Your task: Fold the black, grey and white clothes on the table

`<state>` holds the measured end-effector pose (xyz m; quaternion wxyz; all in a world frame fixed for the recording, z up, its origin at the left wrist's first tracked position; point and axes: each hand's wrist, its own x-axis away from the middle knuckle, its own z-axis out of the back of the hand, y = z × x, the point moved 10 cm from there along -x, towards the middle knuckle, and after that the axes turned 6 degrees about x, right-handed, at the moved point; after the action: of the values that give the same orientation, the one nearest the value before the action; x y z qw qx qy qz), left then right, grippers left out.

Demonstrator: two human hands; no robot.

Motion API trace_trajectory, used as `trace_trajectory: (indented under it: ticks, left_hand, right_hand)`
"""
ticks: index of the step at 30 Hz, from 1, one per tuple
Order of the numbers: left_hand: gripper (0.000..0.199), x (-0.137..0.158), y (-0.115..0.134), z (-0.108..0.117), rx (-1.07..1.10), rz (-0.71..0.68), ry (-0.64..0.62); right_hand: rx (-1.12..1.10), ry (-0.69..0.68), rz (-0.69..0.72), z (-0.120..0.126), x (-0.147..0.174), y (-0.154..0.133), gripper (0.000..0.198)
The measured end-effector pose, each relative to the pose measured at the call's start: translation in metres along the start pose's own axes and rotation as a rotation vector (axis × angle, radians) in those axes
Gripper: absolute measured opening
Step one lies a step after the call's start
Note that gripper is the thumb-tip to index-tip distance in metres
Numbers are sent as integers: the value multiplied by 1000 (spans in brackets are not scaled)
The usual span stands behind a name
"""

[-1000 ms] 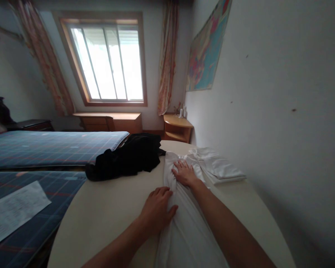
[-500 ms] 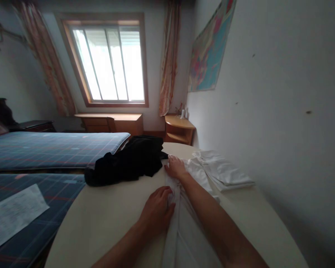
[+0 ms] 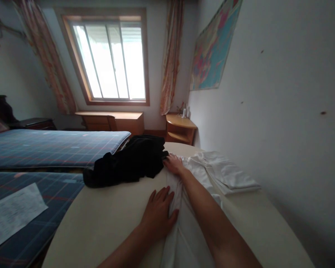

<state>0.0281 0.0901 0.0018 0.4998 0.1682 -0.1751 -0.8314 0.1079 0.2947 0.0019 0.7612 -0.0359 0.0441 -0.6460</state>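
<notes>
A white garment lies lengthwise on the round cream table, its near end running out of view at the bottom. My left hand rests on the garment's left edge, fingers spread and the thumb lying over the cloth. Farther up, my right hand lies on the garment's far end with its fingers stretched out, close beside a heap of black cloth. My right forearm crosses over the garment and covers part of it. Folded white cloth sits to the right of that arm.
Left of the table are mattresses with blue checked covers, and a printed sheet of paper lies on the nearer one. A white wall runs along the right. A wooden corner shelf stands behind the table.
My left hand has flattened and its fingers have spread out. My right hand has shifted slightly left towards the black cloth. The view has turned a little.
</notes>
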Motion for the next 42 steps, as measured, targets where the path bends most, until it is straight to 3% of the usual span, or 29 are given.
trace_trajectory:
  ticks: [3, 7, 10, 13, 15, 20, 24, 30, 36, 42]
  left_hand:
    - [58, -1, -2, 0, -15, 2, 17]
    - [58, -1, -4, 2, -40, 23, 24]
    - [58, 1, -4, 4, -59, 43, 34]
    - [57, 2, -6, 4, -79, 65, 48]
    - [56, 1, -9, 4, -88, 81, 62]
    - [53, -2, -10, 14, -85, 88, 138]
    - [45, 1, 1, 23, -21, 32, 179]
    - [48, 7, 6, 14, 19, -3, 99]
    - [33, 10, 5, 23, -27, 66, 103]
    - [32, 22, 6, 31, -138, 220, 17]
  right_hand:
    - [20, 72, -13, 16, 22, 4, 53]
    - [50, 116, -128, 31, 62, 24, 56]
    - [51, 16, -246, 23, 86, 46, 67]
    - [23, -156, -254, 1, 98, 55, 78]
    - [-1, -202, -200, -10, 98, 53, 81]
    - [-33, -171, -151, -20, 76, 56, 80]
    - [-13, -108, -220, -18, 54, 68, 76]
    - [-12, -9, -358, -14, 40, 84, 71]
    - [-65, -1, -99, 3, 50, 70, 68]
    - [-13, 55, 12, 25, 108, 64, 57]
